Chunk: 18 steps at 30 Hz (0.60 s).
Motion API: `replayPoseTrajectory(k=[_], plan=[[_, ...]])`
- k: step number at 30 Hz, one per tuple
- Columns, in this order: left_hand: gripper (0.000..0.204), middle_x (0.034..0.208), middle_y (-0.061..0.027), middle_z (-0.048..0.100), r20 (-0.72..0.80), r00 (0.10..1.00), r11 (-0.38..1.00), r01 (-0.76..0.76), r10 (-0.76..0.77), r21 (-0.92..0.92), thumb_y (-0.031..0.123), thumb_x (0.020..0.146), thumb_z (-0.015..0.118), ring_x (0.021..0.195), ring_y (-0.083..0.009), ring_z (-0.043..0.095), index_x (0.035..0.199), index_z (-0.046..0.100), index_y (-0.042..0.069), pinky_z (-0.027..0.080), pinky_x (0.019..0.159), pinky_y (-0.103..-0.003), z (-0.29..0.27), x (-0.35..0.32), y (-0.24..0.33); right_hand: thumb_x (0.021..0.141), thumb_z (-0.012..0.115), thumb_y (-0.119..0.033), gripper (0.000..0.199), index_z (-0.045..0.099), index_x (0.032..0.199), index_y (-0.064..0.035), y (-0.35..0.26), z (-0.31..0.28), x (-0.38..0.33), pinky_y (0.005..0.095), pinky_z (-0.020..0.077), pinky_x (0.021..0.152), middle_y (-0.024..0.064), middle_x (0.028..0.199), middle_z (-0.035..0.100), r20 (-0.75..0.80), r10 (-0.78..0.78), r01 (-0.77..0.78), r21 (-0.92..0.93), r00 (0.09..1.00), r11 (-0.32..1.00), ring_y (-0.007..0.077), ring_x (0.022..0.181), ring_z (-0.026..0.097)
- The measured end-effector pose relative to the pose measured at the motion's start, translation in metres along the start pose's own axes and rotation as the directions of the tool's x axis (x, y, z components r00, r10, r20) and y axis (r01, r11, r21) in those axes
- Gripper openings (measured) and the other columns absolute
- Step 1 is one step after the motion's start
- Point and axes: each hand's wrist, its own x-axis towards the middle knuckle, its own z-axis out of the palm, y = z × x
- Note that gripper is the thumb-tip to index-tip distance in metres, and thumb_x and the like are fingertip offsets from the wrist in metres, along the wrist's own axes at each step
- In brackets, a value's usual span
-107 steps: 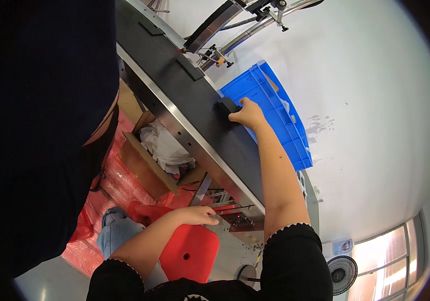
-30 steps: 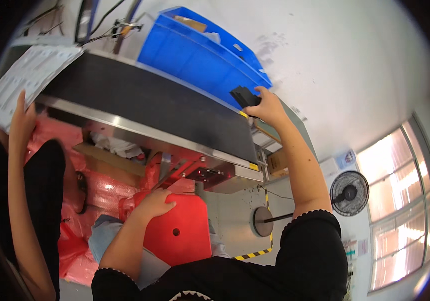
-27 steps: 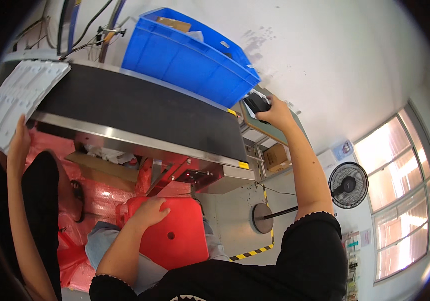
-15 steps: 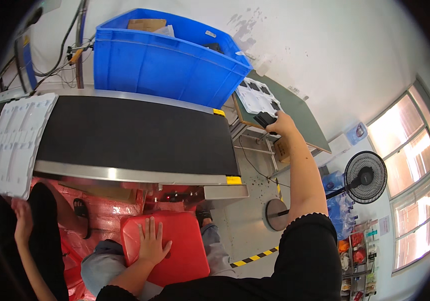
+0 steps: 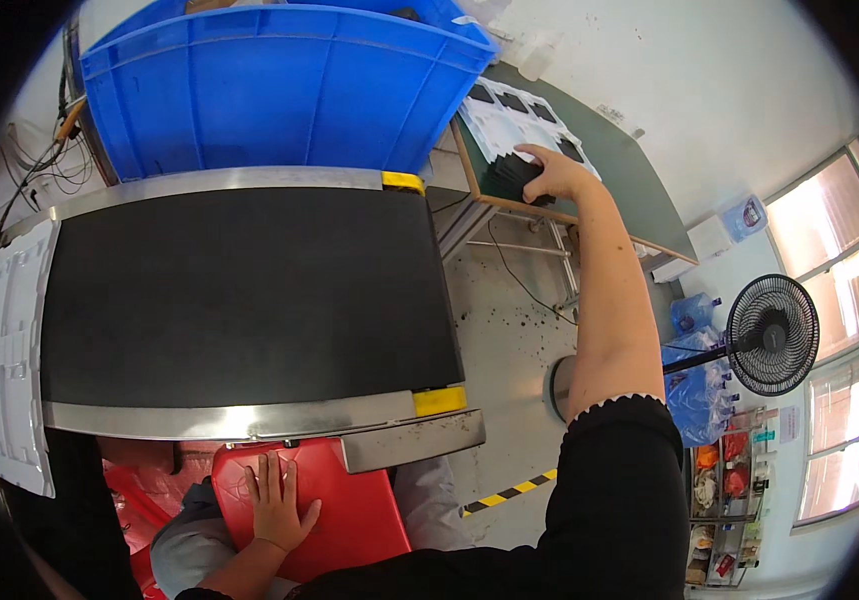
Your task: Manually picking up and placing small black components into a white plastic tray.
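My right hand (image 5: pixel 557 177) reaches out to the green-topped table (image 5: pixel 621 190) with thumb and fingers bent round a stack of thin black flat pieces (image 5: pixel 509 177). The stack is at the table's near edge, fanned a little, beside white molded trays (image 5: pixel 517 122) that carry more black pieces. I cannot tell whether the stack rests on the table or is lifted. My left hand (image 5: pixel 281 508) lies flat, fingers spread, on a red plastic stool seat (image 5: pixel 354 520) over my lap.
A black conveyor belt (image 5: pixel 249 295) with metal rails crosses in front of me, white trays (image 5: pixel 4 350) at its left end. Behind it stands a large blue bin (image 5: pixel 269 95). A black fan (image 5: pixel 772 335) is at the right. Another person's dark clothing (image 5: pixel 84 510) shows at lower left.
The view has shifted closer to the belt and table. My right hand keeps hold of the black stack at the table's edge. My left hand stays on the red seat.
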Motion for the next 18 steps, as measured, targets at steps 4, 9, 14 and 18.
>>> replayPoseTrajectory(k=[4, 9, 14, 18], plan=[[0.074, 0.138, -0.0258, 0.018, -0.002, 1.0, 1.0, 0.003, -0.003, 0.006, 0.045, 0.076, 0.052, 0.13, -0.0419, 0.012, 0.13, 0.031, 0.001, 0.006, 0.103, -0.058, 0.007, 0.0, -0.004, 0.049, 0.072, -0.014, 0.09, 0.036, 0.132, -0.0153, 0.001, 0.005, 0.01, 0.0323, 0.0403, 0.09, 0.0185, 0.119, 0.051, -0.06, 0.042, -0.045, -0.039, 0.997, 0.998, 0.0268, 0.103, 0.052], [0.075, 0.139, -0.0244, 0.018, -0.018, 1.0, 0.999, -0.006, 0.007, 0.036, 0.046, 0.077, 0.052, 0.131, -0.0401, 0.011, 0.132, 0.029, 0.002, 0.006, 0.104, -0.057, 0.006, -0.004, 0.0, 0.051, 0.076, -0.017, 0.088, 0.038, 0.131, -0.0133, 0.011, 0.011, -0.021, 0.0354, 0.0377, 0.094, 0.0185, 0.122, 0.048, -0.318, -0.05, -0.004, -0.168, 0.947, 0.986, 0.031, 0.111, 0.047], [0.074, 0.14, -0.0227, 0.017, -0.05, 0.999, 1.0, -0.004, 0.005, 0.019, 0.047, 0.077, 0.051, 0.132, -0.0386, 0.011, 0.132, 0.03, 0.002, 0.006, 0.104, -0.056, 0.005, -0.005, 0.002, 0.066, 0.069, -0.014, 0.064, 0.042, 0.124, -0.0065, 0.015, 0.084, -0.099, 0.0381, 0.036, 0.094, 0.0182, 0.121, 0.045, -0.778, -0.172, 0.194, -0.066, 0.605, 0.979, 0.0339, 0.113, 0.043], [0.072, 0.141, -0.0221, 0.018, -0.101, 0.995, 0.999, 0.015, -0.011, 0.043, 0.048, 0.078, 0.05, 0.132, -0.0369, 0.012, 0.132, 0.032, 0.004, 0.007, 0.105, -0.055, 0.012, -0.013, -0.002, 0.077, 0.058, -0.007, 0.045, 0.046, 0.119, -0.0025, -0.021, 0.186, -0.23, 0.0352, 0.0407, 0.086, 0.0171, 0.11, 0.048, -0.7, -0.064, 0.215, 0.13, 0.711, 0.968, 0.0323, 0.101, 0.049]])
